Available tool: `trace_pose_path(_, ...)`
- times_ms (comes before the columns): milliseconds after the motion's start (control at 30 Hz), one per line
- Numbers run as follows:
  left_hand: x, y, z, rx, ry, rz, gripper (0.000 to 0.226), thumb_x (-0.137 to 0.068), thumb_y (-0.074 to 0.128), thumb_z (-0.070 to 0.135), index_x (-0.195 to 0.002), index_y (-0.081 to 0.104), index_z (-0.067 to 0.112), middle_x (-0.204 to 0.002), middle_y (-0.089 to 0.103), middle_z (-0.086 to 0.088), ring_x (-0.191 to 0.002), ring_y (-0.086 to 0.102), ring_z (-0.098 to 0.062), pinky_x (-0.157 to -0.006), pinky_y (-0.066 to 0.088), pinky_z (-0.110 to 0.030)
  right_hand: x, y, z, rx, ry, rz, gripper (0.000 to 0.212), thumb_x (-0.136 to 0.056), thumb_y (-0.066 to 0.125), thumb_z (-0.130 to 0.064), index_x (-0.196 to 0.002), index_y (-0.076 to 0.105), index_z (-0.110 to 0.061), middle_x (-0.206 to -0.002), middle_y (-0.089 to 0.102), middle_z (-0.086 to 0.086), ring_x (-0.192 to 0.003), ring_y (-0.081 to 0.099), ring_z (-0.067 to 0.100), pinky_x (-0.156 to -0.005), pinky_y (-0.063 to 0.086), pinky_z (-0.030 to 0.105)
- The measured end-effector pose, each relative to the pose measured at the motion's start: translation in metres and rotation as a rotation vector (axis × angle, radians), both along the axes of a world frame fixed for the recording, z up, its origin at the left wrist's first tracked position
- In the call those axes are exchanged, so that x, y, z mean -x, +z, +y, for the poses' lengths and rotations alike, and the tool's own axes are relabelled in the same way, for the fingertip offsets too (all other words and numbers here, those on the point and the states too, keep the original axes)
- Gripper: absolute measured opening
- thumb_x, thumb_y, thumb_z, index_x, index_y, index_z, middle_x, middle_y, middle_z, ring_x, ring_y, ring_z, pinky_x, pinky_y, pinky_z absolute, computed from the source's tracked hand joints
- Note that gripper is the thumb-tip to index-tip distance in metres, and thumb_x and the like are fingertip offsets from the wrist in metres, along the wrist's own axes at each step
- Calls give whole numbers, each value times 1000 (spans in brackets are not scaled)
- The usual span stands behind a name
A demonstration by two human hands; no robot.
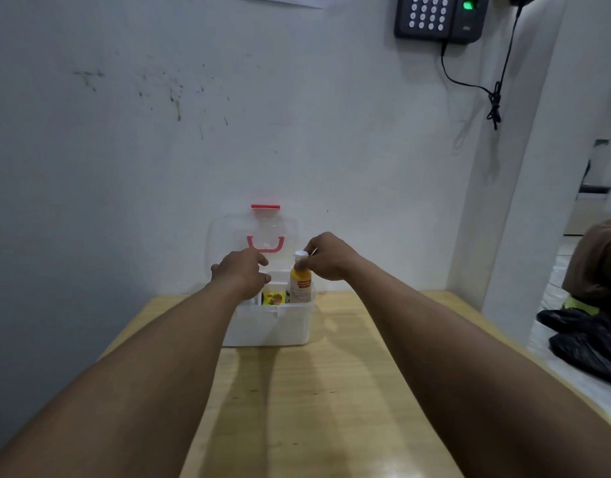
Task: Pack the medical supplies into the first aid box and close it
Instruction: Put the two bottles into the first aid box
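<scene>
Right hand (326, 258) pinches upright orange bottle (300, 286) by its cap; bottle may prove too tall for lid (259, 232) closure. Left hand (242, 276) grip: indeterminate.

The first aid box (269, 326) is white plastic and stands open on the desk (331, 391), just under and between my two grips. Its clear lid (224, 236) is swung upright behind them, with a red handle (265, 243) and a red latch (265, 206) at its top edge. In my right grip (326, 258) I pinch the white cap of an orange medicine bottle (300, 284), which stands upright in the right end of the box, its label facing me. Just below my left grip (242, 276), which hovers over the left part, a yellow packet (273, 299) lies inside the box beside the bottle.
</scene>
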State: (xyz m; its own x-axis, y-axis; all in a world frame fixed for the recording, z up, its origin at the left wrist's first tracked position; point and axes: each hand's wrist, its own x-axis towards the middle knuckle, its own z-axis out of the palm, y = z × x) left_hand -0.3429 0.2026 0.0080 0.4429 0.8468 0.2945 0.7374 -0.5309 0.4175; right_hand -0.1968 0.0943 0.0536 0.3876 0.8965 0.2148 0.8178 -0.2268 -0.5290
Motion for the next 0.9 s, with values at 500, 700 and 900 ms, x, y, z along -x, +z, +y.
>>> trace_pose_path(500,2,2,-4,2,1,15,38,-89,68,40,-125,65,27,-127,66,0,-116,59,-26,-99,46,-45,-1,-35,15,199,-86,-145,45,-77,78,-44,-110,68,-13,-106,66,8,-106,53,31,-92,49,45)
trace_pose_path(700,-5,20,-16,-20,-36,-15,39,-91,65,41,-127,65,27,-129,66,-1,-116,60,-26,-99,47,-45,-7,-13,0,125,-72,-110,40,-78,79,-34,-109,70,-10,-108,69,6,-103,62,28,-91,54,43)
trace_pose_path(900,-33,38,-50,-42,-123,-128,33,-92,64,37,-123,66,26,-124,68,0,-117,59,-26,-104,43,-41,-39,2,-42,99,-146,-162,28,-88,60,-15,-114,66,-6,-115,66,11,-107,62,28,-92,54,41)
